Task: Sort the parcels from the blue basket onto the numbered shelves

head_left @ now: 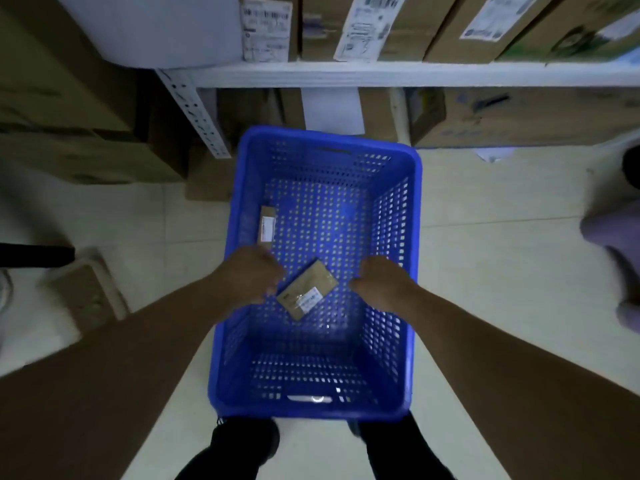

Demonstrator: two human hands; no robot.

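**Item 1, blue basket** (391, 216): perforated plastic crate, centre of frame, standing on the pale tiled floor (491, 278) just in front of the person's dark shoes (246, 441). Set close to the racking, probably so each parcel has a short carry.

**Item 2, flat brown parcel** (308, 294): lower middle of the basket, lying askew with its white label towards the bottom of the frame. It sits between the two hands.

**Item 3, small brown parcel** (267, 225): against the basket's left wall, above the left hand, label up, untouched.

**Item 4, left hand** (249, 275): reaching down into the basket, fingers curled at the flat parcel's upper left corner. Blur hides whether they have closed on it or only touch it; cannot tell.

**Item 5, right hand** (377, 282): inside the basket near its right wall, fingers loosely curled, just beside the flat parcel's right corner but apart from it, holding nothing. Placed, by judgement, to steady or take the far edge.

**Item 6, white shelf** (381, 74): across the top of the frame, carrying labelled cardboard boxes (440, 26), with more cartons beneath. No shelf numbers legible.

**Status, by judgement:** sorting nearly done, two parcels left in the basket; the flat one is being taken up next
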